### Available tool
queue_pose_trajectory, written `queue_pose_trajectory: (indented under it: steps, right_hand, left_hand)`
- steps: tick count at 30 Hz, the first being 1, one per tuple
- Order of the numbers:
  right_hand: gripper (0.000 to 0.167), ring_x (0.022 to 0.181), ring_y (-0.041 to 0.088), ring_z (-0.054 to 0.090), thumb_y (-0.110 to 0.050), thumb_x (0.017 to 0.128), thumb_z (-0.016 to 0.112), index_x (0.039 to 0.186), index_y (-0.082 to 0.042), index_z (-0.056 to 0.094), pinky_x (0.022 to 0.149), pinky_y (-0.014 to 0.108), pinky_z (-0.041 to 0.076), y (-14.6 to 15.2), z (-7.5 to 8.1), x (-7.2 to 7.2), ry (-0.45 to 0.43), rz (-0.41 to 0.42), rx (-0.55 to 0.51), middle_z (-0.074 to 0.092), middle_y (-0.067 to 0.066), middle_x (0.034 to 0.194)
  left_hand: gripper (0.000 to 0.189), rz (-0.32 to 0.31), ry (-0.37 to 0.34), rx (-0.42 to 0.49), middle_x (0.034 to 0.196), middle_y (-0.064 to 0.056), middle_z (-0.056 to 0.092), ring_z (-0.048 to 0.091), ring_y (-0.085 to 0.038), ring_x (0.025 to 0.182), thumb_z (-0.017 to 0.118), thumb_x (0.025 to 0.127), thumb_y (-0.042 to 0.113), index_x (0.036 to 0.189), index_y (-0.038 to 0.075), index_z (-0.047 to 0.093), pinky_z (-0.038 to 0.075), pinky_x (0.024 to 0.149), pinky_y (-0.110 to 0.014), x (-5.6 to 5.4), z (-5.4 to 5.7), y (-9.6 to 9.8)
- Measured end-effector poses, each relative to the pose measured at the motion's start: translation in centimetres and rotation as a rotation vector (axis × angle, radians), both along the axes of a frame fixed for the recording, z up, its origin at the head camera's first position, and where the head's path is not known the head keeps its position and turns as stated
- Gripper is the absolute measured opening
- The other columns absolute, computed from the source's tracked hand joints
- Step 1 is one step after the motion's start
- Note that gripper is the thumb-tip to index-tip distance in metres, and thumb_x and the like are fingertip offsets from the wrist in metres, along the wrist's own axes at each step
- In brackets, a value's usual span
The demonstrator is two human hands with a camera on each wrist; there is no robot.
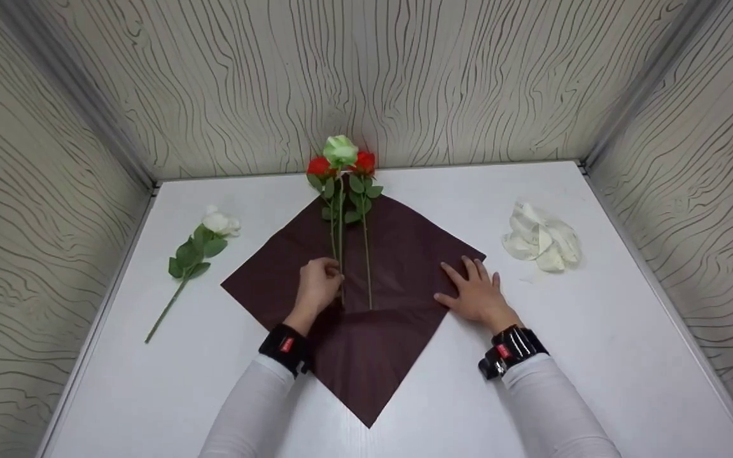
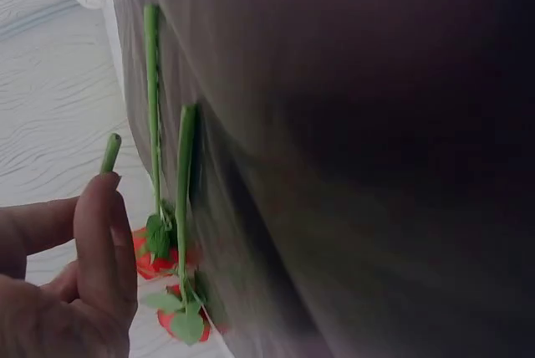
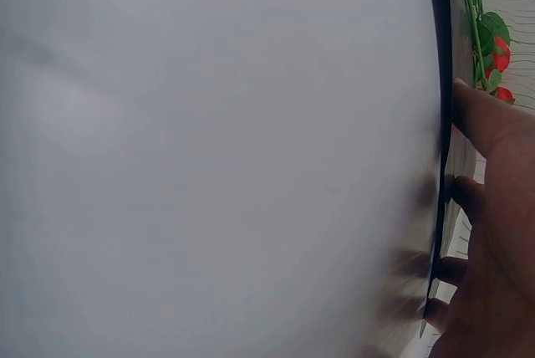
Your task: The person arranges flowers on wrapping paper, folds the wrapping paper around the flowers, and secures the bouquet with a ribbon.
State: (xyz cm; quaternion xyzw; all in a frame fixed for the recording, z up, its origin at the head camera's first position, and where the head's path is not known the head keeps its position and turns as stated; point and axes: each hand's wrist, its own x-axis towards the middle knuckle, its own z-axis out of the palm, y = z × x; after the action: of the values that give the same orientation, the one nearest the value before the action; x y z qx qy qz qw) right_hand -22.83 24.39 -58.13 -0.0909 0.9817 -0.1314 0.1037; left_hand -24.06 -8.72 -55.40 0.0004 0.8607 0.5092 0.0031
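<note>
My left hand [image 1: 319,283] pinches the stem of a pale green-white rose [image 1: 341,151] near its lower end, over dark maroon wrapping paper [image 1: 404,254]. In the left wrist view the cut stem end [image 2: 111,154] pokes out past the fingertips, apart from the paper. Two red roses lie on the paper, one red rose [image 1: 318,166] to the left and another red rose [image 1: 364,163] to the right, heads at the top corner. With fingers spread, my right hand [image 1: 478,296] rests on the paper's right corner; its fingertips [image 3: 462,94] touch along the edge.
A white rose [image 1: 220,222] with green leaves lies on the white table [image 1: 150,394] at the left. At the right sits a bundle of cream ribbon [image 1: 543,240]. Wood-patterned panels [image 1: 366,83] stand close behind and on both sides of the table.
</note>
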Motion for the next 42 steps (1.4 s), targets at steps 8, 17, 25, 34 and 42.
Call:
queue_pose_trajectory:
  steps: [8, 17, 25, 34, 42]
  right_hand:
    - [0.075, 0.144, 0.048, 0.007, -0.058, 0.094, 0.054, 0.155, -0.020, 0.032, 0.105, 0.074, 0.008, -0.3, 0.0, 0.1, -0.004, -0.004, -0.017, 0.015, 0.025, 0.158]
    - [0.075, 0.144, 0.048, 0.007, -0.058, 0.094, 0.054, 0.155, -0.020, 0.032, 0.105, 0.074, 0.008, -0.3, 0.2, 0.0, -0.001, -0.005, -0.027, 0.015, 0.026, 0.157]
    - [0.074, 0.144, 0.048, 0.007, -0.057, 0.094, 0.054, 0.154, -0.020, 0.033, 0.105, 0.074, 0.008, -0.2, 0.2, 0.0, 0.005, -0.004, -0.019, 0.016, 0.026, 0.157]
    - [0.074, 0.143, 0.049, 0.008, -0.058, 0.094, 0.054, 0.154, -0.020, 0.033, 0.104, 0.075, 0.008, -0.1, 0.1, 0.0, 0.008, -0.003, -0.010, 0.016, 0.026, 0.157]
    - [0.075, 0.144, 0.048, 0.007, -0.059, 0.094, 0.053, 0.155, -0.020, 0.032, 0.105, 0.074, 0.009, -0.1, 0.1, 0.0, -0.001, -0.001, 0.006, 0.015, 0.026, 0.157]
  left_hand:
    - [0.031, 0.004, -0.058, -0.008, 0.093, -0.013, 0.067, 0.068, -0.021, 0.074, 0.066, 0.087, -0.005, 0.117, -0.008, 0.064, 0.057, 0.062, -0.032, -0.8, -0.7, 1.2]
    - [0.029, 0.067, -0.074, -0.090, 0.092, -0.010, 0.068, 0.068, -0.020, 0.073, 0.063, 0.088, -0.001, 0.116, -0.004, 0.067, 0.057, 0.064, -0.032, -1.4, -0.7, 1.3]
    - [0.025, 0.080, -0.086, -0.096, 0.087, -0.010, 0.069, 0.067, -0.019, 0.071, 0.065, 0.088, 0.000, 0.112, -0.004, 0.068, 0.056, 0.064, -0.032, -1.4, -1.0, 1.3]
    - [0.017, 0.059, -0.076, -0.128, 0.082, -0.008, 0.065, 0.065, -0.017, 0.068, 0.068, 0.087, 0.000, 0.103, 0.001, 0.063, 0.054, 0.060, -0.032, -1.4, -1.0, 1.4]
    - [0.009, 0.061, -0.038, -0.179, 0.081, -0.007, 0.065, 0.064, -0.018, 0.062, 0.071, 0.081, -0.002, 0.084, 0.003, 0.064, 0.053, 0.056, -0.029, -1.6, -1.3, 1.6]
